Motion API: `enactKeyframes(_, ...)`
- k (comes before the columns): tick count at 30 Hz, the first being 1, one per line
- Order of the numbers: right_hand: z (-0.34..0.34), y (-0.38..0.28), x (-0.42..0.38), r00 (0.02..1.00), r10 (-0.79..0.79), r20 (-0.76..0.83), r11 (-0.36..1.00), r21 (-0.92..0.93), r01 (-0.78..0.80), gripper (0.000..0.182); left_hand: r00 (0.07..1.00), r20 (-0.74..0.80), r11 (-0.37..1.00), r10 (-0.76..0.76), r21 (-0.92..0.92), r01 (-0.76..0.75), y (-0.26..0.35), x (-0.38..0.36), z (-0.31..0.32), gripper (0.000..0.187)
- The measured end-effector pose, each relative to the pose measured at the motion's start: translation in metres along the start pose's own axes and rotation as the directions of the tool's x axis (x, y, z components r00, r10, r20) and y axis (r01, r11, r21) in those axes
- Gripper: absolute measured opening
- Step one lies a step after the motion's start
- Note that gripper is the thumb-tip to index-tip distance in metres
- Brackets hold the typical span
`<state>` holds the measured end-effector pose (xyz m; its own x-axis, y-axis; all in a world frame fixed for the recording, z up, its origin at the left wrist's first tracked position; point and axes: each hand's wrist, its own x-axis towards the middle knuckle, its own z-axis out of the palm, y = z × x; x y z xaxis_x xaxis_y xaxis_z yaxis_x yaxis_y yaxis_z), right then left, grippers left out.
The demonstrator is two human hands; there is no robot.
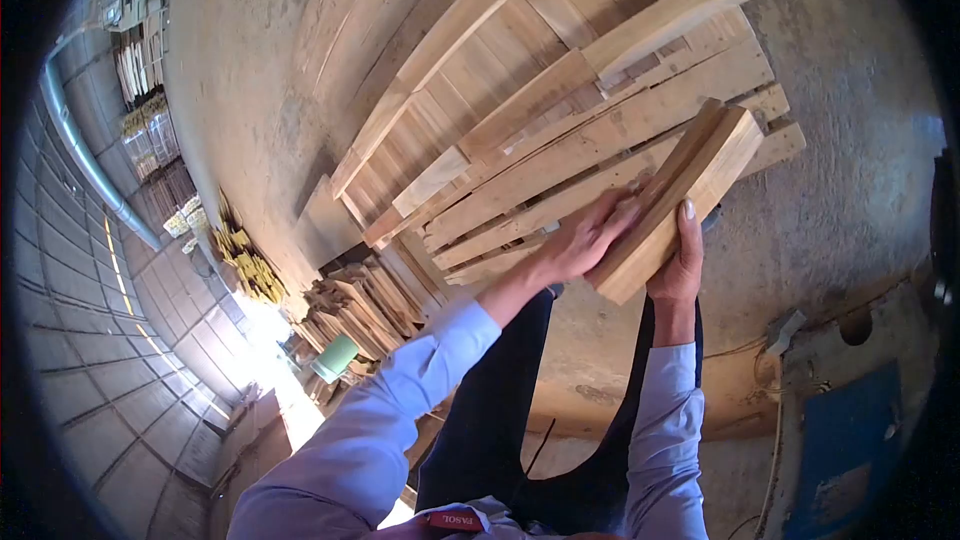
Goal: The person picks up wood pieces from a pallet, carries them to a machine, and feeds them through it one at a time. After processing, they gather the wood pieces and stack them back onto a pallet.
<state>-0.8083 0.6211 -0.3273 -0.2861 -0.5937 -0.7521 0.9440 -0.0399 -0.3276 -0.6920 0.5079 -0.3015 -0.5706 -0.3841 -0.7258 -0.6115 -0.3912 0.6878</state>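
A short length of wood point(689, 202), seemingly two boards held face to face, is held tilted between my two hands above the floor. My left hand point(592, 237) presses along its left side, fingers bent over the darker board. From the right, my right hand point(682, 262) grips the lower part, with the thumb lying up the pale face; its other fingers are hidden behind the wood. Just beyond the hands lies a wooden pallet point(610, 140) with planks point(560, 0) laid in rows on it and longer boards point(665, 20) across them.
To the left are a pile of cut wood pieces point(365, 305), a green cylindrical object point(336, 357) and a yellow-tipped wood stack point(250, 260). A grey machine housing with a blue panel point(848, 440) stands at lower right. Worn concrete floor point(840, 140) surrounds the pallet.
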Motion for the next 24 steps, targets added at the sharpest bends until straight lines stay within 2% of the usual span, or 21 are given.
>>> enactKeyframes(2, 0.006, 0.005, -0.002, 0.998, 0.015, 0.061, 1.0, -0.026, -0.013, 0.06, 0.999, -0.029, 0.992, 0.023, -0.12, -0.026, -0.019, -0.02, 0.002, 0.059)
enactKeyframes(5, 0.007, 0.018, 0.001, 0.993, 0.012, 0.113, 0.993, -0.115, 0.001, 0.062, 0.998, 0.047, 0.992, -0.048, -0.118, 0.053, 0.007, -0.034, -0.023, 0.059)
enactKeyframes(6, 0.006, 0.021, 0.0, 0.99, 0.058, 0.13, 0.998, -0.027, -0.055, 0.061, 1.0, 0.02, 0.995, -0.007, -0.096, 0.009, 0.004, -0.034, -0.029, 0.059)
enactKeyframes(7, 0.007, 0.025, -0.001, 0.989, 0.059, 0.133, 0.998, -0.035, -0.054, 0.061, 1.0, 0.016, 0.995, -0.002, -0.103, 0.003, 0.003, -0.034, -0.036, 0.059)
enactKeyframes(9, 0.007, 0.03, -0.002, 0.993, 0.055, 0.105, 0.998, 0.004, -0.056, 0.058, 0.966, -0.126, 0.955, 0.225, 0.223, -0.193, 0.002, -0.032, -0.05, 0.05)
enactKeyframes(11, 0.009, 0.032, 0.0, 0.996, 0.026, 0.085, 0.999, -0.033, -0.023, 0.055, 0.869, -0.204, 0.827, 0.45, 0.462, -0.32, 0.001, -0.021, -0.073, 0.051)
enactKeyframes(12, 0.014, 0.03, -0.001, 0.992, 0.024, 0.12, 0.998, -0.064, -0.016, 0.053, 0.816, -0.19, 0.737, 0.547, 0.571, -0.361, 0.002, -0.009, -0.092, 0.054)
enactKeyframes(14, 0.016, 0.033, -0.001, 0.989, 0.032, 0.146, 0.993, -0.115, -0.015, 0.049, 0.704, -0.228, 0.556, 0.673, 0.784, -0.278, 0.007, 0.012, -0.125, 0.058)
enactKeyframes(16, 0.013, 0.037, -0.003, 0.99, 0.049, 0.133, 0.989, -0.148, -0.029, 0.051, 0.694, -0.295, 0.537, 0.657, 0.829, -0.156, -0.003, 0.039, -0.156, 0.06)
enactKeyframes(17, 0.012, 0.038, -0.004, 0.991, 0.065, 0.118, 0.983, -0.176, -0.043, 0.054, 0.69, -0.294, 0.537, 0.662, 0.828, -0.163, -0.009, 0.053, -0.171, 0.06)
enactKeyframes(19, 0.01, 0.039, -0.003, 0.992, 0.068, 0.102, 0.984, -0.17, -0.05, 0.053, 0.61, -0.269, 0.416, 0.745, 0.903, -0.11, -0.017, 0.08, -0.192, 0.062)
enactKeyframes(20, 0.01, 0.039, -0.004, 0.993, 0.082, 0.088, 0.984, -0.162, -0.067, 0.052, 0.609, -0.269, 0.418, 0.746, 0.901, -0.114, -0.02, 0.091, -0.196, 0.062)
enactKeyframes(22, 0.01, 0.04, -0.005, 0.992, 0.104, 0.073, 0.984, -0.156, -0.092, 0.052, 0.566, -0.268, 0.342, 0.78, 0.939, -0.026, -0.022, 0.1, -0.2, 0.062)
enactKeyframes(23, 0.01, 0.04, -0.004, 0.992, 0.092, 0.086, 0.982, -0.174, -0.076, 0.052, 0.568, -0.27, 0.344, 0.777, 0.939, -0.023, -0.025, 0.099, -0.2, 0.062)
enactKeyframes(24, 0.01, 0.04, -0.004, 0.992, 0.078, 0.102, 0.98, -0.193, -0.057, 0.052, 0.592, -0.266, 0.298, 0.76, 0.953, 0.045, -0.024, 0.1, -0.198, 0.06)
